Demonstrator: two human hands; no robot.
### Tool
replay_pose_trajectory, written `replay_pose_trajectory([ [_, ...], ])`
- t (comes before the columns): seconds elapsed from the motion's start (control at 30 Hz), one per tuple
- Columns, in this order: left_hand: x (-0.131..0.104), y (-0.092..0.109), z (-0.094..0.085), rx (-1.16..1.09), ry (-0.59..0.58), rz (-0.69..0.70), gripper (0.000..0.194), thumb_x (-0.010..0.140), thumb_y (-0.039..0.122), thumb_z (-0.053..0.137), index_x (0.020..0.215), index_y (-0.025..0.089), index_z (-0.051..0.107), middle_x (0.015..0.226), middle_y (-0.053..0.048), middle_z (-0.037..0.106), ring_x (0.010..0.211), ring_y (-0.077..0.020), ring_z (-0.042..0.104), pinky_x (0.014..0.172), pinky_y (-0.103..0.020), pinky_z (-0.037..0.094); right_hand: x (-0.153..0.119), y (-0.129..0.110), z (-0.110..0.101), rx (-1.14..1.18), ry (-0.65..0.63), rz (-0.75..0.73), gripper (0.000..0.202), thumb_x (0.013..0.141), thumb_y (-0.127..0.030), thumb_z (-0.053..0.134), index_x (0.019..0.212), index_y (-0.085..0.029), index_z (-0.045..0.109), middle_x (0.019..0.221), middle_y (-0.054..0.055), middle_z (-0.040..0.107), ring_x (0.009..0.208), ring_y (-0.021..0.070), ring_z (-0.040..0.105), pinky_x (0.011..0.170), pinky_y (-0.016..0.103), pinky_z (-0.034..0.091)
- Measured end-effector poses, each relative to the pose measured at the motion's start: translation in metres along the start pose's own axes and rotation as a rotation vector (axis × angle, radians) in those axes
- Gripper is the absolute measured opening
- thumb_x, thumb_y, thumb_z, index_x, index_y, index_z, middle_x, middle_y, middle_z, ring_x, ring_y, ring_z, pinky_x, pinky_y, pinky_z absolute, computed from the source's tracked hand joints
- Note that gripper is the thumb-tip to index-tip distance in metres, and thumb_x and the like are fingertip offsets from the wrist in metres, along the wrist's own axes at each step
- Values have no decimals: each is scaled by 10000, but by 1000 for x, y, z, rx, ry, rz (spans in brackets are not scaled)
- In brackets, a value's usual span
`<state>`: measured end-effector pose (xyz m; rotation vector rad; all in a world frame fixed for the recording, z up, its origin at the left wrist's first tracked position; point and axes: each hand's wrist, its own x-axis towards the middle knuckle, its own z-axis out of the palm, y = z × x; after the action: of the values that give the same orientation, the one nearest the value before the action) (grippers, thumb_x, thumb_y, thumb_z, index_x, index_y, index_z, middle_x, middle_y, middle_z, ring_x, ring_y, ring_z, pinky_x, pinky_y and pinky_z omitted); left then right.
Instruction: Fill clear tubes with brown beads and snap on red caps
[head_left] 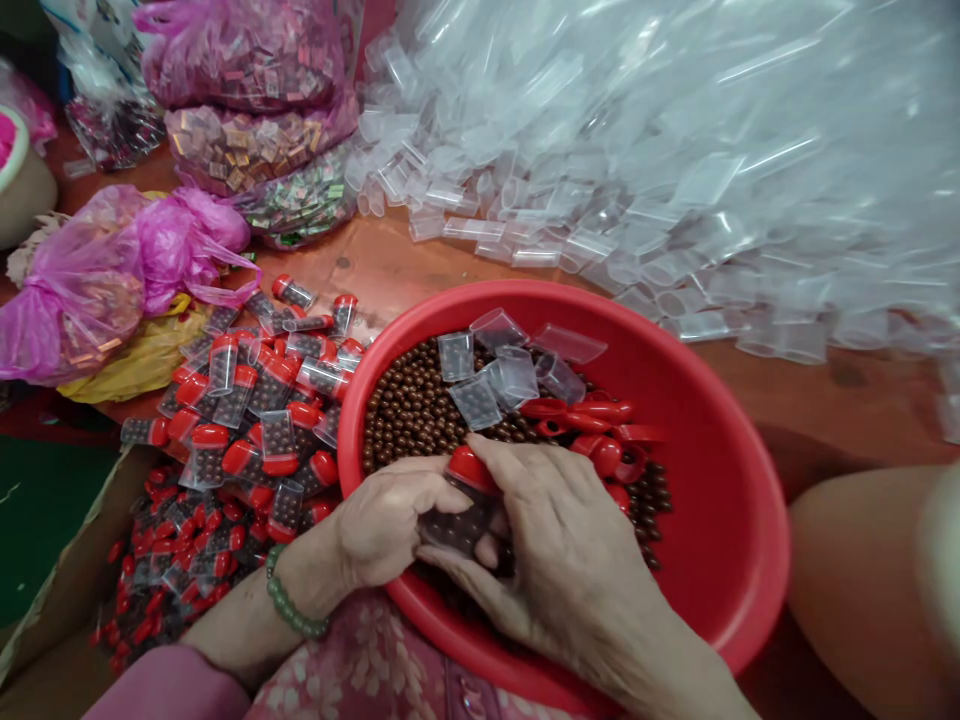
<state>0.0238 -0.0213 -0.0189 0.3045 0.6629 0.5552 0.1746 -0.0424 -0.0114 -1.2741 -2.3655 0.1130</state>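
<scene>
Both hands meet over the near part of a red basin [720, 500]. My left hand [394, 515] is closed round the left side of a clear container [457, 520] full of dark brown balls. My right hand [555, 540] wraps its other side, with fingertips at its red cap [469, 467]. The cap sits on the container's upper end. In the basin lie brown balls [409, 405], several clear empty tubes [516, 375] and red caps [600, 450].
Filled red-capped containers [277, 440] pile left of the basin, more lie in a cardboard box [67, 560]. Clear tubes [645, 220] heap behind. Pink bags [82, 280] stand at left. A bare knee or limb [862, 570] is at right.
</scene>
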Motion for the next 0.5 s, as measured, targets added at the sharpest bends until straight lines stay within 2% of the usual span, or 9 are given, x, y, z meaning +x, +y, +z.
replay_pose_trajectory([
  [0.13, -1, -2, 0, 40, -34, 2, 146, 598, 213, 552, 641, 110, 647, 546, -43, 612, 579, -156, 608, 608, -249, 474, -1, 0, 1, 48, 93, -27, 555, 802, -315, 631, 1263, -76, 437, 971, 176, 628, 884, 303, 581, 767, 449, 486],
  [0.3, -1, -5, -4, 62, -81, 37, 149, 623, 229, 572, 650, 115, 663, 542, -38, 617, 599, -149, 613, 620, -232, 480, -1, 0, 1, 46, 130, -56, 560, 767, -307, 643, 1247, -93, 449, 940, 157, 626, 849, 298, 577, 760, 461, 489],
  [0.4, 1, -9, -6, 69, -92, 26, 353, 746, 440, 579, 706, 104, 679, 563, -53, 631, 567, -152, 601, 575, -245, 478, -3, -2, 4, 0, 132, -61, 605, 783, -306, 620, 1315, -112, 407, 967, 151, 638, 858, 304, 587, 757, 469, 493],
  [0.47, 2, -10, -4, 160, -24, 55, 532, 839, 583, 494, 777, 96, 699, 611, -69, 654, 586, -164, 601, 572, -265, 478, -5, -6, 6, -32, 131, -77, 619, 791, -291, 609, 1337, -93, 395, 976, 163, 651, 864, 310, 593, 761, 477, 493],
  [0.5, 1, -10, -1, 227, 28, 86, 563, 869, 605, 466, 826, 98, 709, 638, -70, 663, 611, -168, 603, 589, -271, 481, -6, -9, 5, -43, 131, -85, 613, 791, -283, 607, 1330, -75, 403, 978, 173, 656, 870, 314, 594, 765, 482, 493],
])
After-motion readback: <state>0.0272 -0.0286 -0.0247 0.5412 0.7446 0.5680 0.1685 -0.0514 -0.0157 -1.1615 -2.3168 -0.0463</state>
